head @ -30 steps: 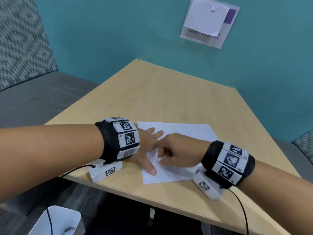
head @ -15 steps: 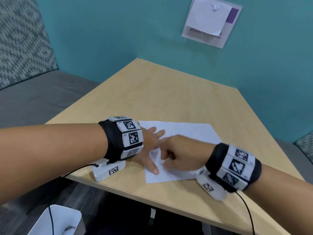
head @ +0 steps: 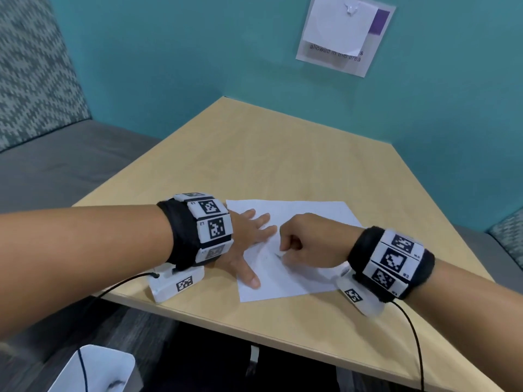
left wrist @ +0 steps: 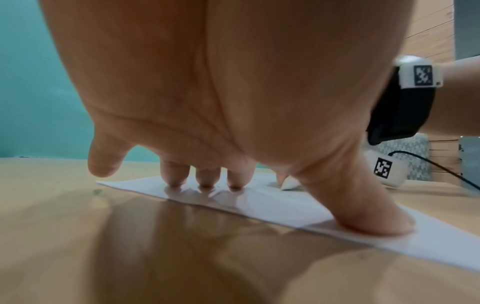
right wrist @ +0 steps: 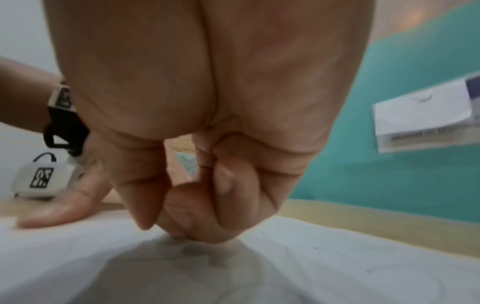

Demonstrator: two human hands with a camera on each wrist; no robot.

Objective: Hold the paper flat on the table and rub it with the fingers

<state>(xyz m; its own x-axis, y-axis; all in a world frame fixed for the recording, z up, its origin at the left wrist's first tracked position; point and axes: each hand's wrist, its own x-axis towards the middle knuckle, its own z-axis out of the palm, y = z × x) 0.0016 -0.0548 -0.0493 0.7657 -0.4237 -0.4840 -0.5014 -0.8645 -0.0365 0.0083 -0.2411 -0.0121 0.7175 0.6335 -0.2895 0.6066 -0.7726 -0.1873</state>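
Left hand lies flat with fingers spread on the white rectangular sheet of paper, thumb near the sheet's near-left corner, fingertips pressing it onto the light wooden table. The sheet sits near the table's front edge, between the two wrists.

Right hand is curled into a loose fist over the middle of the sheet, fingers pinched round a small white pointed object — possibly an eraser or chalk stub, too small to tell. Its tip touches the paper.

Risks, as a judgement:
- Thin paper, a single hold-down on the left side. A hard stroke toward the right could buckle or crease the free half.
- Faint wrinkles already show near the fingertips; more pressure there could tear it.
- The sheet is close to the table edge; if the left hand lifts, a stroke could slide it off.
- Both wrist cables trail off the front edge — a snag could jerk a hand mid-stroke.

View differences:
- Left wrist view alone shows the white tip; in the head view it is mostly hidden in the fist.
- Right wrist view shows the thumb-and-finger pinch from below, not the object itself.
- Head view alone gives the full layout, plus the white notice on the teal wall.
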